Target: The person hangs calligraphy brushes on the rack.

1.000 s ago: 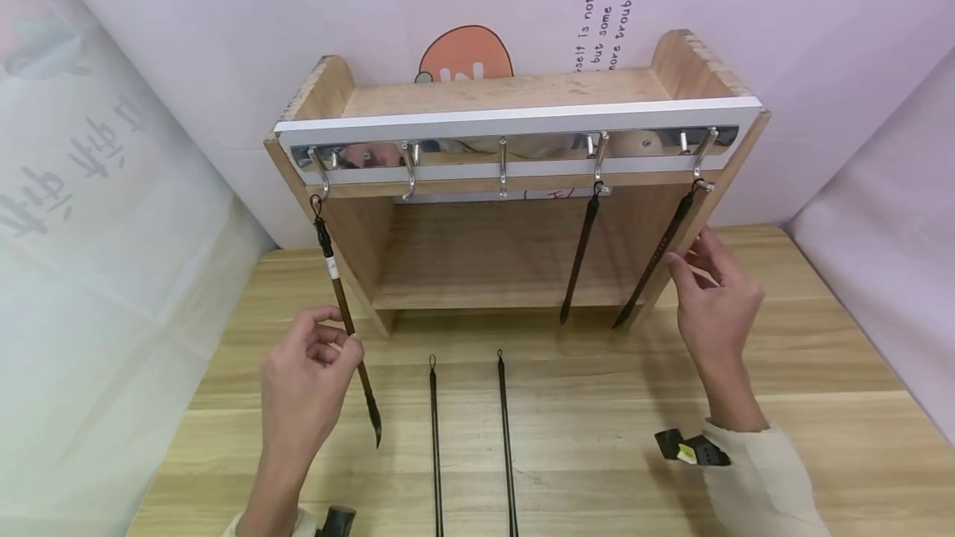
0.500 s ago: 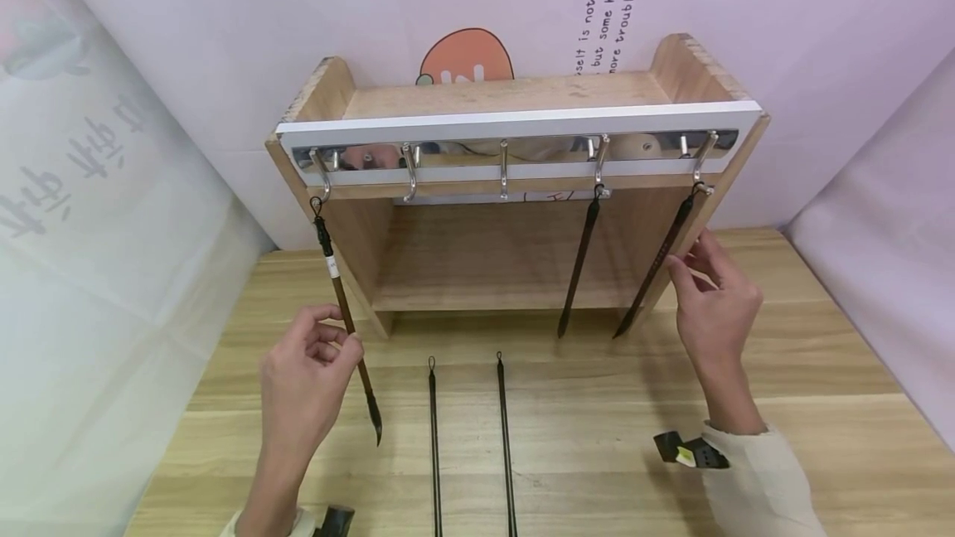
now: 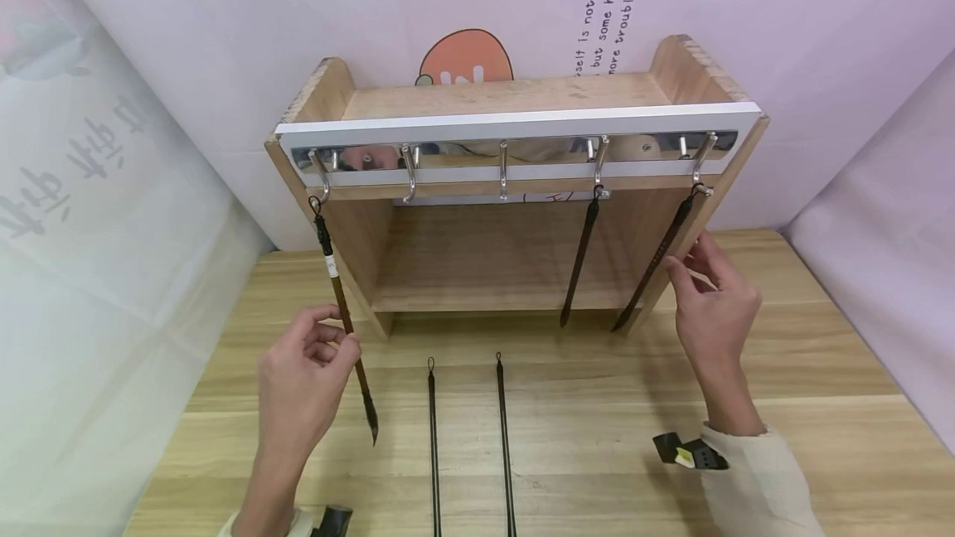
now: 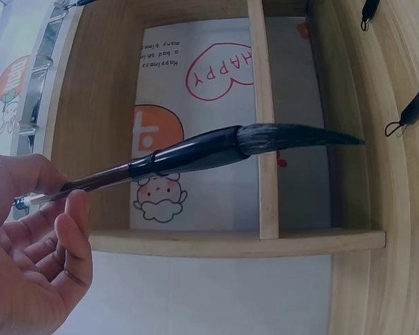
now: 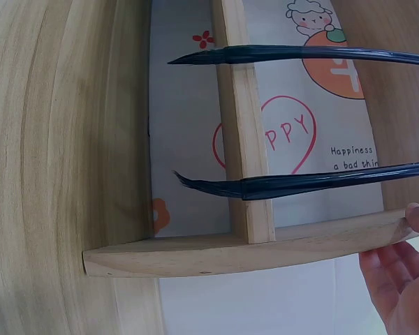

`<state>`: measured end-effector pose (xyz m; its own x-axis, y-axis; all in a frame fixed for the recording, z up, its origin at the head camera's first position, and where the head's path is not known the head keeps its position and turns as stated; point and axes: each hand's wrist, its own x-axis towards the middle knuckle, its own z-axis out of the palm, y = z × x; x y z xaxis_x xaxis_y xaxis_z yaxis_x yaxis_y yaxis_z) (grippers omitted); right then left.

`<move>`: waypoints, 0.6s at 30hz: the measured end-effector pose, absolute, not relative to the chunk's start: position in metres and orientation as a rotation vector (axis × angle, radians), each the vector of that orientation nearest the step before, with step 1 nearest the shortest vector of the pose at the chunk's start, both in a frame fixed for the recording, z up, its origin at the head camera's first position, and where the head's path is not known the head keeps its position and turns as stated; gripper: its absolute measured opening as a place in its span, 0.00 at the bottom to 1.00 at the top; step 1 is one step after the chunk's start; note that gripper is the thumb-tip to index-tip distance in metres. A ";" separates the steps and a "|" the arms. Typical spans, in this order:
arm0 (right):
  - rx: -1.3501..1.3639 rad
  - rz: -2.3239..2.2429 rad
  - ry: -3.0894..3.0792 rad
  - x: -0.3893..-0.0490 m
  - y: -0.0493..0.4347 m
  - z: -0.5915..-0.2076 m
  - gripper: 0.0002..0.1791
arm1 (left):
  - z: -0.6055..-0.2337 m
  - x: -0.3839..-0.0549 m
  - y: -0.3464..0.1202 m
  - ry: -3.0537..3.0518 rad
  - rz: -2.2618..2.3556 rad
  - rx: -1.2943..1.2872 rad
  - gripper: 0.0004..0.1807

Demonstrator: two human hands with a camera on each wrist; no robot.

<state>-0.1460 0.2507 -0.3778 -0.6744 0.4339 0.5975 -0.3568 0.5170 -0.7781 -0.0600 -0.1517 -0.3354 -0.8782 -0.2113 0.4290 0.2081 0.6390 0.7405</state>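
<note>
My left hand (image 3: pixel 302 371) pinches the brown handle of a calligraphy brush (image 3: pixel 341 301) between thumb and fingers. The brush slants with its dark tip down, and its cord loop is at the leftmost hook (image 3: pixel 321 176). In the left wrist view its bristles (image 4: pixel 293 136) point away from the hand. My right hand (image 3: pixel 716 305) grips the right side panel of a wooden rack (image 3: pixel 515 305), thumb in front and fingers behind, as the right wrist view shows. Two dark brushes, one second from right (image 3: pixel 580 259) and one far right (image 3: pixel 664 251), hang from hooks near that hand.
Two more dark brushes, one left (image 3: pixel 434 446) and one right (image 3: pixel 505 446), lie on the wood-grain table (image 3: pixel 597 421), loops toward the rack. The second hook (image 3: pixel 409 172) and middle hook (image 3: pixel 503 168) carry nothing. A printed sheet (image 3: pixel 559 15) stands behind.
The two brushes hanging at the right swing slightly at their tips. The tip of the brush in my left hand has shifted a little left. Both hands stay almost still.
</note>
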 end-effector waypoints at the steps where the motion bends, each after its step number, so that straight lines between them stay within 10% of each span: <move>1: -0.063 1.246 -1.948 -0.146 0.250 -0.378 0.24 | -0.335 -0.060 -0.152 -2.377 -1.163 0.005 0.15; 18: -0.105 1.265 -1.945 -0.149 0.251 -0.379 0.24 | -0.341 -0.067 -0.155 -2.392 -1.166 0.006 0.15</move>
